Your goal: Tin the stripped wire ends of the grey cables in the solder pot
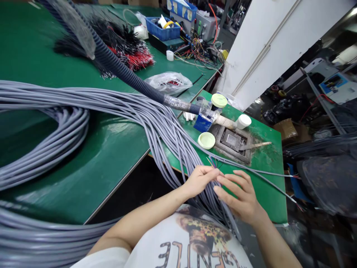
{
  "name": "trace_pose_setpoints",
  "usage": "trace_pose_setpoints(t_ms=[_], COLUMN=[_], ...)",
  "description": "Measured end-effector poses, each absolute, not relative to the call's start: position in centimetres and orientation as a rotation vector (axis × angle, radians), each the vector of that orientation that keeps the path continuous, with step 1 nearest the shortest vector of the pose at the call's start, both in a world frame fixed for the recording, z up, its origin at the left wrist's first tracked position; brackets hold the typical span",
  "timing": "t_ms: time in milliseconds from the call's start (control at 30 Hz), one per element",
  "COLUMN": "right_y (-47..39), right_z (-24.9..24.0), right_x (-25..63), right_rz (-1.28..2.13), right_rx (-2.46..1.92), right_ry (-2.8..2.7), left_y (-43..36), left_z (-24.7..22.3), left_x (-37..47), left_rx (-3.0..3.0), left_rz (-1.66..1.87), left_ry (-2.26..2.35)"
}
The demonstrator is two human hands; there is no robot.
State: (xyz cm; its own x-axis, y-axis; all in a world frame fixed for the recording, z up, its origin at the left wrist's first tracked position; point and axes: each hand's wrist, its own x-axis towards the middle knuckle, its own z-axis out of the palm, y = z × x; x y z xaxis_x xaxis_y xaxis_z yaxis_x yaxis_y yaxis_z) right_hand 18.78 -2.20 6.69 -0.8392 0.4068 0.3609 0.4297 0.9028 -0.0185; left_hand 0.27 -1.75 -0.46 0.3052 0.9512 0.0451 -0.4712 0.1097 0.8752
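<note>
My left hand (202, 179) is closed in a pinch around the stripped end of a grey cable, and thin coloured wires (212, 161) fan out above its fingertips. Close beside it, my right hand (240, 193) has its fingers spread, with the fingertips near the same wires; whether they touch them is hard to tell. A thick bundle of grey cables (167, 128) runs across the bench and passes beneath both hands toward my lap. Two cable ends with bared wires (296, 176) lie across the right edge of the green board.
A solder pot (232, 140) with a scraper (255, 146) across it stands beyond my hands. Around it are a light green lid (206, 140), a white cup (243, 121) and a blue box (203, 122) at a ribbed hose (119, 67). A white pillar (259, 41) rises behind.
</note>
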Motion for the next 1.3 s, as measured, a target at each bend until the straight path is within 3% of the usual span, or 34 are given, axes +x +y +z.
trace_pose_setpoints(t_ms=[733, 967, 1067, 1200, 1300], right_y=[-4.7, -4.8, -4.9, -5.0, -5.1], right_z=[5.5, 5.4, 4.3, 2.0, 0.8], right_x=[20.1, 19.9, 19.2, 17.7, 16.6], right_rz=[0.123, 0.719, 1.19, 1.874, 1.939], right_rx=[-0.657, -1.075, -1.229, -1.067, -0.976], right_ry=[-2.486, -2.172, -1.977, -1.386, -1.104], left_y=[-2.9, -2.6, -2.6, -2.7, -2.7], left_z=[-0.1, -0.4, -0.1, 0.3, 0.2], left_x=[0.8, 1.3, 1.5, 1.7, 1.7], left_rx=[1.043, 1.199, 1.212, 1.246, 1.195], left_rz=[1.107, 1.171, 1.162, 1.091, 1.099], left_ry=[0.574, 0.682, 0.677, 0.617, 0.636])
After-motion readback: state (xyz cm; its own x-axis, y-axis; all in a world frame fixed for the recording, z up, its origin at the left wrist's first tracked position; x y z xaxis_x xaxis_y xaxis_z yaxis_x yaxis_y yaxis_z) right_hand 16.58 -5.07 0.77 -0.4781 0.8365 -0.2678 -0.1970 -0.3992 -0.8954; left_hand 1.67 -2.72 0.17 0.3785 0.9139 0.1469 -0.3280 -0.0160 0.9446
